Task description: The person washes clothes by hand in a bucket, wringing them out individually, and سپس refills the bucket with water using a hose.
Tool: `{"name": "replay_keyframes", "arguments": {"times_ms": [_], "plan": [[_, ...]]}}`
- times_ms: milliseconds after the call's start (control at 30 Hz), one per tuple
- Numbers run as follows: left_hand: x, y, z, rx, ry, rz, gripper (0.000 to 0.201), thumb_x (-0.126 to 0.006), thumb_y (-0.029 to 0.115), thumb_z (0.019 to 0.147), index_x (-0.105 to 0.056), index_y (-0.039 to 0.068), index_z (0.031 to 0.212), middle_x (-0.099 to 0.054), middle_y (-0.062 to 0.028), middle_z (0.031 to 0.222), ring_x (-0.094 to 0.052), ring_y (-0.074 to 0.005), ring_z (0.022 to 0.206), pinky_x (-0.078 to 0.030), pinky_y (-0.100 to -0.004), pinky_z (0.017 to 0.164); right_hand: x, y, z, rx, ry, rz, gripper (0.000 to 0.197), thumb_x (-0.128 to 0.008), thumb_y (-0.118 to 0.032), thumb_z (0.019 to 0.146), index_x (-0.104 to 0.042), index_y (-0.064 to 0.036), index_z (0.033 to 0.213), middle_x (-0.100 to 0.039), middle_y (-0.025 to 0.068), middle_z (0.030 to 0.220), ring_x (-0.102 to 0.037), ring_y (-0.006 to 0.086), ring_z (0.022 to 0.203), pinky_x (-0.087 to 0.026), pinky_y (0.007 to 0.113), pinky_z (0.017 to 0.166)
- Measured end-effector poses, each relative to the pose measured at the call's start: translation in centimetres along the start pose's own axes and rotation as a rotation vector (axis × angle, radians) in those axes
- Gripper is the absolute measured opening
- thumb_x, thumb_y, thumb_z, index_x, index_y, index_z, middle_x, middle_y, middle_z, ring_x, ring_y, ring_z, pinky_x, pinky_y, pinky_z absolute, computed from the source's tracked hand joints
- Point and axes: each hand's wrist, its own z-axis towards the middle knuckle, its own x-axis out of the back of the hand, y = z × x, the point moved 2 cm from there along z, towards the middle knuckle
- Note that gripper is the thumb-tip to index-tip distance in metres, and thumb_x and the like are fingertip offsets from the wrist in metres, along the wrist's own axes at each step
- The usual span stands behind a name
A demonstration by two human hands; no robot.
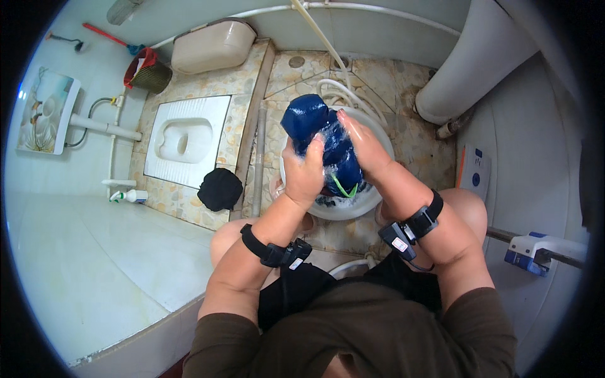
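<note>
Dark blue, wet cloth [343,146], glossy and sudsy, is bunched over the round white basin [340,213], the left hand [304,171] gripping its left side, thumb upward, the right hand [367,143] pressed along its right, fingers pointing far. From where I stand, a thin green strip [343,187] curls at its near end, and the white labels [399,244] on the forearms' black strapped devices [273,254] are too small to read.
</note>
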Motion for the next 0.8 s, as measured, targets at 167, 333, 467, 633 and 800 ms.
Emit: {"name": "replay_keyframes", "arguments": {"times_ms": [167,333,467,633,800], "plan": [[-0.6,0.3,-0.1,0.021,-0.076,0.048,0.029,-0.051,0.013,0.074,-0.049,-0.004,0.098,-0.056,-0.0107,0.087,-0.052,-0.0164,0.079,-0.04,-0.0269,0.074,0.5,2.3,-0.3,-0.168,-0.059,0.334,0.036,-0.042,-0.031,0.084,-0.052,0.0016,0.096,-0.058,0.0073,0.082,-0.054,0.0128,0.071,-0.043,0.023,0.068],[-1.2,0.2,0.2,0.032,-0.163,0.095,0.029,-0.053,0.011,0.072,-0.05,-0.003,0.097,-0.056,-0.0099,0.087,-0.053,-0.0158,0.077,-0.041,-0.0266,0.072,0.2,1.3,-0.7,-0.446,-0.053,0.622,0.033,-0.041,-0.03,0.083,-0.052,-0.001,0.094,-0.058,0.0091,0.082,-0.057,0.018,0.069,-0.048,0.029,0.063],[-0.5,-0.8,0.6,0.072,-0.161,0.1,0.029,-0.054,0.012,0.072,-0.051,-0.003,0.097,-0.056,-0.0098,0.087,-0.053,-0.0154,0.076,-0.042,-0.0261,0.071,-0.4,1.6,-0.8,-0.483,-0.072,0.544,0.034,-0.039,-0.032,0.083,-0.053,-0.0023,0.093,-0.058,0.009,0.082,-0.058,0.0185,0.068,-0.048,0.029,0.06],[1.6,-6.3,0.3,0.601,0.164,-0.226,0.036,-0.056,0.019,0.073,-0.048,-0.002,0.1,-0.054,-0.0105,0.091,-0.052,-0.0175,0.081,-0.042,-0.0285,0.072,1.8,4.5,0.1,-0.609,0.121,0.103,0.06,-0.035,-0.054,0.079,-0.046,-0.0034,0.11,-0.053,0.0095,0.105,-0.049,0.0225,0.097,-0.034,0.036,0.088],[8.2,-12.6,2.2,0.723,0.666,-0.47,0.046,-0.054,0.023,0.071,-0.042,-0.005,0.106,-0.052,-0.0161,0.096,-0.054,-0.0242,0.083,-0.044,-0.035,0.073,5.9,4.5,0.2,-0.456,0.167,-0.139,0.063,-0.041,-0.045,0.08,-0.02,-0.0114,0.128,-0.021,0.0108,0.131,-0.027,0.0293,0.116,-0.03,0.045,0.087]]}}
